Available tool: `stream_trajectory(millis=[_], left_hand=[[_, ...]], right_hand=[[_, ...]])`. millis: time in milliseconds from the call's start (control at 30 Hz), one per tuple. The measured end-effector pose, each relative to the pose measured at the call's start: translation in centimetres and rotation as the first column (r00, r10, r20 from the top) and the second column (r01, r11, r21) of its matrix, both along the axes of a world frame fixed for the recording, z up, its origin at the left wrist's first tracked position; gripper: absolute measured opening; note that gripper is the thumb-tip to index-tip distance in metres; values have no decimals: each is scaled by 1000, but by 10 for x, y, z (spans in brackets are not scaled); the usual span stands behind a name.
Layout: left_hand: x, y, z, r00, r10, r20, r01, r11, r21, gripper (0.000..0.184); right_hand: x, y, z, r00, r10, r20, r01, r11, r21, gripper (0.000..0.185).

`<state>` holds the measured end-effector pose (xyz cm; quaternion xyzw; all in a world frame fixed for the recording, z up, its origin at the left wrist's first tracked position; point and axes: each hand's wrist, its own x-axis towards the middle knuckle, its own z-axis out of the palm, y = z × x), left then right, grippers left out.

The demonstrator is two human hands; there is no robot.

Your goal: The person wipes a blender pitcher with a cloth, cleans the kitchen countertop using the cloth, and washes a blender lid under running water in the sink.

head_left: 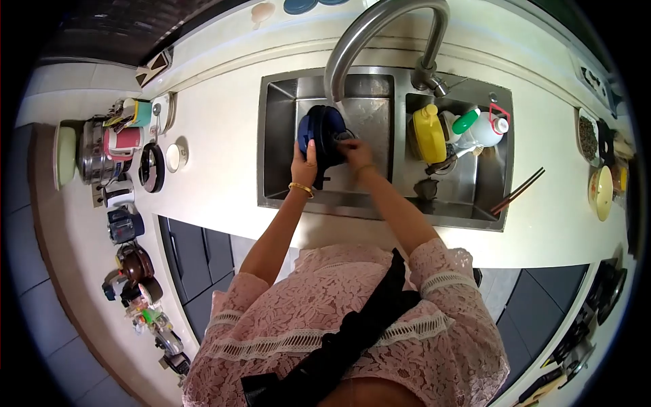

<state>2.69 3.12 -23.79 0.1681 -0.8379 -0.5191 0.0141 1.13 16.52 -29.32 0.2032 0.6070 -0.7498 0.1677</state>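
Worktop (pixel 210 197), white, running along three sides; pale raised ledge (pixel 271 37) behind its back edge. Cabinet fronts (pixel 186 261), dark grey, below its inner corners, left and right. Wall tiles (pixel 102 76), pale, beyond back left corner; dark glossy panel (pixel 115 34) above. Grey tiles (pixel 41 325), far left, wall or floor unclear. Light: bright across the surface

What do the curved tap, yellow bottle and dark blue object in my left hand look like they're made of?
Curved tap: probably brushed stainless steel, given its grey, satiny sheen. Yellow bottle: likely smooth plastic, with a moulded-looking body. Dark blue object: perhaps smooth plastic, judging by faint highlights; uncertain.
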Motion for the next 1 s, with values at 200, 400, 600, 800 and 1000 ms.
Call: stream_trajectory(millis=[200, 400, 600, 800, 1000], left_hand=[[0, -13, 32, 992, -75, 100, 54, 980, 192, 52], [-6, -37, 40, 892, -278, 357, 306, 952, -21, 63], [-11, -57, -13, 858, -75, 508, 27, 995, 100, 67], [-3, -42, -21, 813, -101, 574, -323, 742, 587, 65], [6, -17, -6, 867, -110, 486, -88, 926, 368, 58]], right_hand=[[-26, 2, -6, 857, 110, -504, 20, 969, 245, 14], [-48, 13, 25, 707, 382, -595, -4, 844, 537, 25], [-42, 17, 57, 750, 296, -592, 55, 863, 501, 25], [-23, 17, 61, 914, 219, -343, -56, 903, 426, 28], [-22, -2, 22, 886, 393, -246, -242, 845, 477, 20]])
